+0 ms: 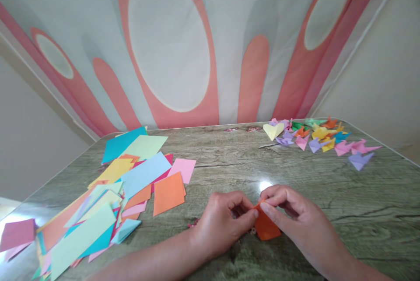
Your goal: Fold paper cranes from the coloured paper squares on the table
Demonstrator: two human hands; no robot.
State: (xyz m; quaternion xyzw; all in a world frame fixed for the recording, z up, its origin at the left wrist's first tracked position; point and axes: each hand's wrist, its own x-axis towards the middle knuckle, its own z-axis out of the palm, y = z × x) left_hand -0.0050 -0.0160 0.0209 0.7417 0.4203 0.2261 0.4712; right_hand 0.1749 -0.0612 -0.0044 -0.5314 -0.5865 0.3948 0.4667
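Observation:
Between my two hands is a small folded piece of orange paper (267,225), close to the table's near side. My left hand (226,219) pinches its upper left corner between thumb and forefinger. On the top edge, the thumb and fingers of my right hand (292,211) are closed as well. The lower part of the paper hangs free below the fingertips. Exactly how the top corner is folded is hidden by my fingers.
A loose heap of coloured paper sheets (85,233) spreads over the left side, with an orange square (169,194) at its right edge. Several folded paper cranes (317,144) and a pale yellow paper heart (273,131) stand at the back right of the wood-grain table (223,149).

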